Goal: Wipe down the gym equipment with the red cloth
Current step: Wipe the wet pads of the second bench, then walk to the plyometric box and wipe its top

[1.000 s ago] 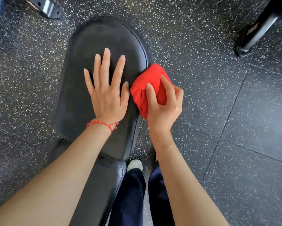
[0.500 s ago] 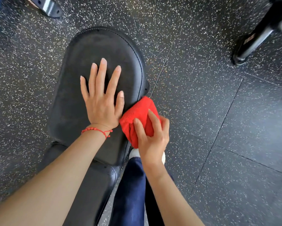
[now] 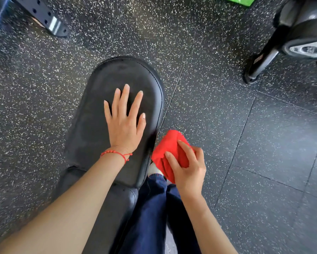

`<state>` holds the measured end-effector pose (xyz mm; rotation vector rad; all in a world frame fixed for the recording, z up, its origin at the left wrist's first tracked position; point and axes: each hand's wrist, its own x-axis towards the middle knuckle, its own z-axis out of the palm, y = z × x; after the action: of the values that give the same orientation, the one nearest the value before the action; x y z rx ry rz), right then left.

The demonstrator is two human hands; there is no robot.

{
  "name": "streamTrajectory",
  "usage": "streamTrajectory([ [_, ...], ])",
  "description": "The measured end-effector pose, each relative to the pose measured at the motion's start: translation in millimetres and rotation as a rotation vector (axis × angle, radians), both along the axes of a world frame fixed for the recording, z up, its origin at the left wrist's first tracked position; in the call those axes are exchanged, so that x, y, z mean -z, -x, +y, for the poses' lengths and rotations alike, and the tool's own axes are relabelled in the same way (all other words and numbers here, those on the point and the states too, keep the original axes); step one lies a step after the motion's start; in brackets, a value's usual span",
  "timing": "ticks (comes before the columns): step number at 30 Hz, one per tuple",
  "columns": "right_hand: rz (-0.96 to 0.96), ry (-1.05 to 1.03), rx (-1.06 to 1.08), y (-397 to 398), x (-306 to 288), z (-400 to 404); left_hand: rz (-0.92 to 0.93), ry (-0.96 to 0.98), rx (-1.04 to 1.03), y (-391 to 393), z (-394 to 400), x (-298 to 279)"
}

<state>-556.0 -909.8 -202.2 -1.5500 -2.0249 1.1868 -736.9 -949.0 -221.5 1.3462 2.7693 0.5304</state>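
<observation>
left hand [image 3: 123,123] flat, spread on black padded vinyl bench seat [image 3: 99,107] | right hand [image 3: 187,167] clutching bunched red cloth [image 3: 169,153], just beside seat's right edge, nearer

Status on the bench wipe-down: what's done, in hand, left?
Done: cannot confirm; the black padded bench seat shows faint smears, no clear wiped area. In hand: the right hand grips the bunched red cloth beside the pad's right edge, while the left hand lies flat on top. Left: probably the pad under that palm and the lower black cushion.
</observation>
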Motion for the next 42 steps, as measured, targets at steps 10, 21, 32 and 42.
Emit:
streamTrajectory([
  [10,0.011,-0.232,-0.137,5.2,-50.3,65.8,-0.234,-0.025,0.031,-4.8,22.6,-55.4],
  [21,0.113,-0.179,-0.143,-6.4,-96.6,175.8,-0.267,0.017,0.081,-24.6,108.7,-110.6],
  [32,0.132,-0.211,-0.009,-41.7,-146.7,318.1,-0.327,0.048,0.076,-54.8,234.5,-156.9],
  [42,0.153,-0.229,0.125,-16.9,-174.5,402.3,-0.249,0.011,0.2,-19.6,338.9,-181.2],
])
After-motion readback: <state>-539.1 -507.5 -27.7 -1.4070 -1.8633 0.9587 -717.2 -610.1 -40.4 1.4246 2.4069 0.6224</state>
